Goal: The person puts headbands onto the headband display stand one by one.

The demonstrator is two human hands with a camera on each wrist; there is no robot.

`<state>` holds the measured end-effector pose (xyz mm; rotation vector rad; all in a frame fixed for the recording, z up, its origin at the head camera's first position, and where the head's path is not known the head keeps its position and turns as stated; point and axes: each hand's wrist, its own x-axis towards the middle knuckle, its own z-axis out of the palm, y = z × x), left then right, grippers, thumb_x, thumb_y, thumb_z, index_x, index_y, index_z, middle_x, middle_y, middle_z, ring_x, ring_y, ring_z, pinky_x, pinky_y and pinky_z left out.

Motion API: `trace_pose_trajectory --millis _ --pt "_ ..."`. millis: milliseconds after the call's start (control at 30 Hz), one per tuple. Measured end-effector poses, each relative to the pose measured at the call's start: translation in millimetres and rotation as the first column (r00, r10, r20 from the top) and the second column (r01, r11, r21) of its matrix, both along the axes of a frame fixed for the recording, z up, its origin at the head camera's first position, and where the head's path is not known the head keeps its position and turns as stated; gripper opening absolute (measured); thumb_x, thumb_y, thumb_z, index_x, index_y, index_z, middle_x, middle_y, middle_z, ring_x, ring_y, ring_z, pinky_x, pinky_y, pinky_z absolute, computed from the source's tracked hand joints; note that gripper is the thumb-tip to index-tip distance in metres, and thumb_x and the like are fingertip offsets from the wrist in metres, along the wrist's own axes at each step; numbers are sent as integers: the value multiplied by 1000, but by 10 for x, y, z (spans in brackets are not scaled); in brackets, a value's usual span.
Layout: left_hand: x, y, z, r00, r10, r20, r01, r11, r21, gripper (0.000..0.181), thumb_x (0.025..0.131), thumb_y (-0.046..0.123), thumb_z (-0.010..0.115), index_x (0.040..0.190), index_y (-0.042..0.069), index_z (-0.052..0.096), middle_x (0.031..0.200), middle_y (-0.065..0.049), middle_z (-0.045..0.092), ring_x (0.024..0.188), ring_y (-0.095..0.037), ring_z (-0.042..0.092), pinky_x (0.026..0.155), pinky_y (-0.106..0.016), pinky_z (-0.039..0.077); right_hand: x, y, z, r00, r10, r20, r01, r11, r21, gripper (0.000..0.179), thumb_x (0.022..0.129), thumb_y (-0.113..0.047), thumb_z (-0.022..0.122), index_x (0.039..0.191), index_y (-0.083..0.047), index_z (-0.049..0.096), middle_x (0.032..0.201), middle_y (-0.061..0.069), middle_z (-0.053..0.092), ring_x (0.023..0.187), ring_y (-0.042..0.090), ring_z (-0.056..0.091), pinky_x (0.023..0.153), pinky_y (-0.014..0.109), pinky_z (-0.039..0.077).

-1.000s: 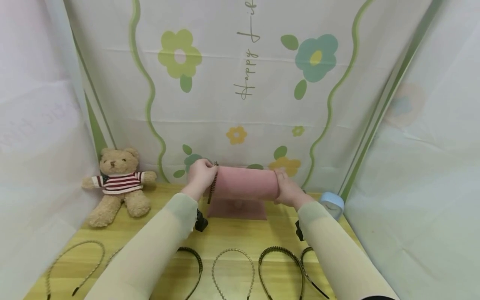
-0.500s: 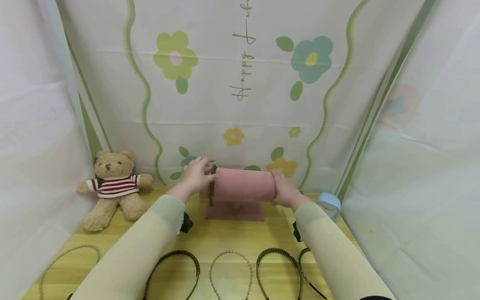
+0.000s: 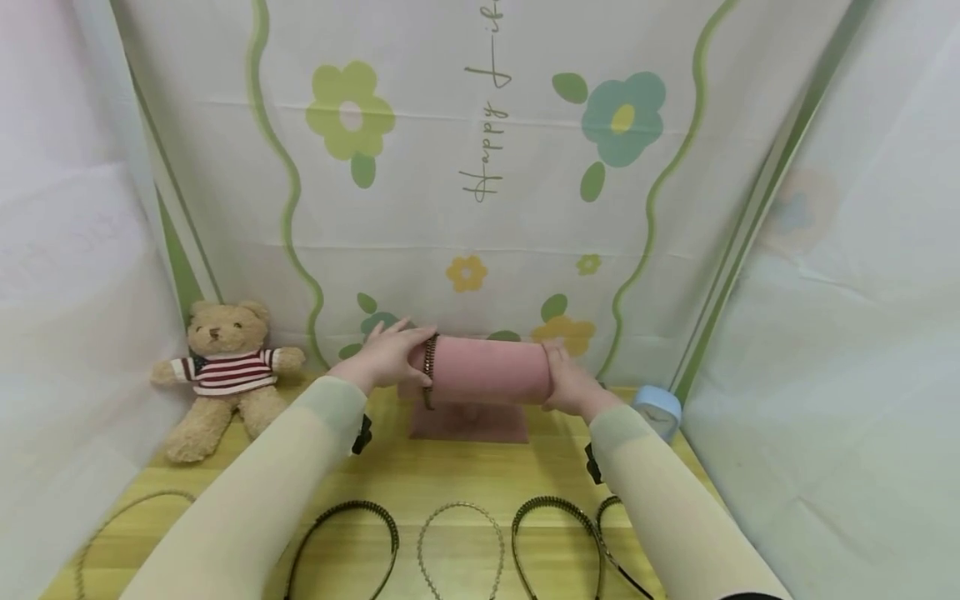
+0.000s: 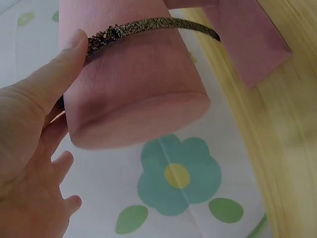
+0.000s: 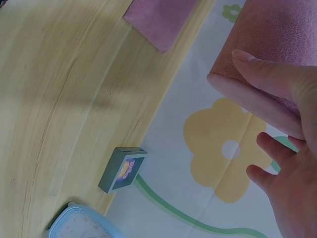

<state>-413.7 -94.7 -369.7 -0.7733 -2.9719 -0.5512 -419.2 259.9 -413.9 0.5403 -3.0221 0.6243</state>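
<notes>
A pink padded headband stand (image 3: 491,371), a horizontal cylinder on a base, stands at the back of the table. A dark beaded headband (image 3: 429,362) sits around the cylinder near its left end. My left hand (image 3: 386,357) holds the headband, its thumb on the beaded part in the left wrist view; the index fingertip is hidden behind the cylinder and the other fingers are spread. My right hand (image 3: 572,381) grips the cylinder's right end, with the thumb on the near side (image 5: 262,74) and some fingers behind.
Several headbands, such as a dark one (image 3: 557,502) and a pale thin one (image 3: 461,506), lie along the front. A teddy bear (image 3: 236,375) sits at left. A blue clock (image 3: 658,411) and a small dark green box (image 5: 123,169) are at right. Floral cloth (image 3: 480,225) rises behind.
My left hand has loosened its earlier pinch, spread its fingers and come back onto the headband, which now sits straighter and slightly further right. The right hand has kept its grip.
</notes>
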Motion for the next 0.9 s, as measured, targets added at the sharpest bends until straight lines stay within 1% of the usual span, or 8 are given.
trace_pose_trajectory --millis 133,300,400,533,700,800,900 --pt "-17 135 19 1000 -19 -19 19 1000 0 94 78 38 85 155 17 36 155 -1 37 149 -32 10 116 -58 -3 -22 7 -2 1000 1 -7 -1 1000 -16 112 71 -7 88 156 -12 15 160 13 15 111 38 54 87 50 50" --pt "-26 341 20 1000 -9 -30 9 1000 0 92 79 40 84 154 18 36 155 2 38 148 -31 13 117 -56 2 -55 -10 -17 1000 -6 -15 6 1000 -18 111 71 -9 88 156 -14 16 160 9 16 111 35 54 89 48 49" --pt "-24 483 8 999 -4 -37 3 1000 -10 91 80 43 82 155 20 35 154 2 40 147 -31 17 117 -55 8 -53 -12 -11 1000 -17 -6 17 1000 -6 112 72 -9 88 156 -15 14 160 8 15 112 35 54 92 47 48" --pt "-11 669 7 999 -4 -46 4 1000 -15 91 81 45 81 155 22 34 152 1 42 145 -31 23 115 -54 14 -23 -12 15 1000 -10 -5 10 1000 -2 112 72 -7 88 156 -12 14 160 12 15 116 38 52 94 49 47" --pt "-2 882 -1 999 -21 -32 21 1000 -3 92 82 45 80 156 21 31 154 2 40 143 -27 27 116 -51 14 -8 -7 31 1000 -11 -17 11 1000 5 114 70 -3 88 156 -12 14 160 13 16 119 39 50 95 50 46" --pt "-12 992 -26 999 -27 -25 27 1000 -4 93 82 46 79 157 20 30 155 2 37 141 -28 30 116 -51 14 -19 -3 10 1000 -8 -25 8 1000 20 115 68 -2 89 156 -12 14 160 14 16 122 40 48 97 52 45" --pt "-24 1091 -50 999 -30 -26 29 999 -18 93 83 47 78 157 19 30 156 2 35 139 -31 33 115 -51 15 -30 0 -15 1000 -9 -17 9 1000 28 118 68 -2 89 156 -12 12 160 14 15 122 40 48 96 51 46"
